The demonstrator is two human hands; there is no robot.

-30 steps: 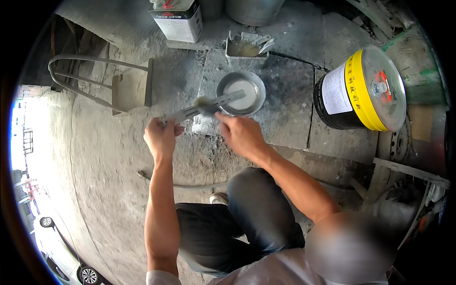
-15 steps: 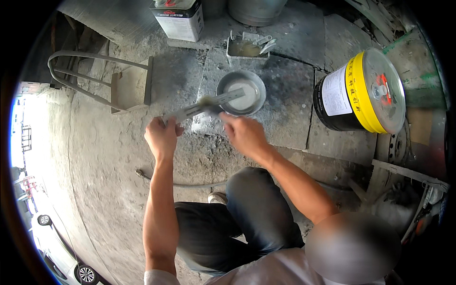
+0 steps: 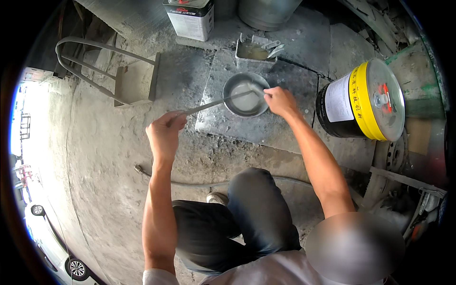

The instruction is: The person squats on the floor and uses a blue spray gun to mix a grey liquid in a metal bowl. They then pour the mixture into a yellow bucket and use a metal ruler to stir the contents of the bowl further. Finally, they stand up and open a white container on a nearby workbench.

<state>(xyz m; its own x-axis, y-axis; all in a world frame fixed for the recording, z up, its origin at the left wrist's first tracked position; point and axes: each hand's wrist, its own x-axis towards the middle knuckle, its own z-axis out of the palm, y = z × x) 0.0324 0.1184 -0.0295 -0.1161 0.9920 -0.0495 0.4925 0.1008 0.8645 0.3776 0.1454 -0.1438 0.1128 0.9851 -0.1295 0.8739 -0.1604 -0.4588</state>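
Observation:
My left hand point(image 3: 164, 133) is closed on one end of a long, narrow grey metal strip point(image 3: 204, 106). Its other end reaches over a round metal bowl point(image 3: 230, 88) on the ground, with a pale, whitish substance point(image 3: 244, 101) inside. My right hand point(image 3: 281, 101), at the bowl's right rim, grips what looks like a short brush point(image 3: 257, 88). The brush's pale head is over the bowl, near the strip's far end. Motion blur hides its exact shape, and I cannot tell whether it touches the strip.
Beyond the bowl stands a rectangular tub point(image 3: 255, 63) holding several tools. A yellow-and-black bucket point(image 3: 361, 99) is at the right, a rectangular can point(image 3: 190, 24) at the back. A metal frame with a box-like base point(image 3: 135, 80) sits at the left. A hose point(image 3: 199, 184) crosses the ground before my knees.
My right hand has moved right with the brush, from the middle of the strip to over the bowl. The strip now appears edge-on; its slotted flat face showed before.

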